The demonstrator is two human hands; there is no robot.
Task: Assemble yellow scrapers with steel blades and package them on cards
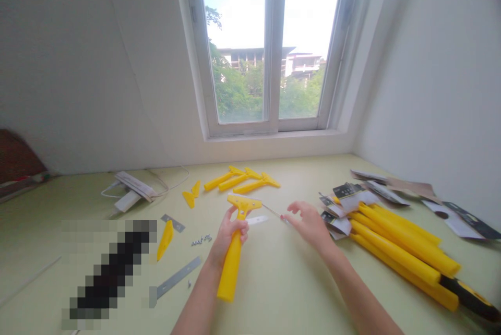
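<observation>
My left hand (230, 230) is wrapped round the neck of a yellow scraper (234, 259), its wide head pointing away from me and its handle towards me. Off to the right, my right hand (307, 223) pinches the near end of a thin screwdriver (273, 211). The screwdriver's shaft reaches left towards the scraper head; whether its tip touches cannot be made out. Between the hands a pale metal blade (258, 219) lies on the table. Small screws (201, 240) sit in a group left of my left hand.
Several yellow scrapers (250, 186) lie at the back. Long yellow handles (399, 243) and card packaging (352, 196) are piled right. Leftwards are yellow head pieces (165, 240), metal blades (178, 276), a power strip (135, 186) and a blurred-out dark patch (113, 272).
</observation>
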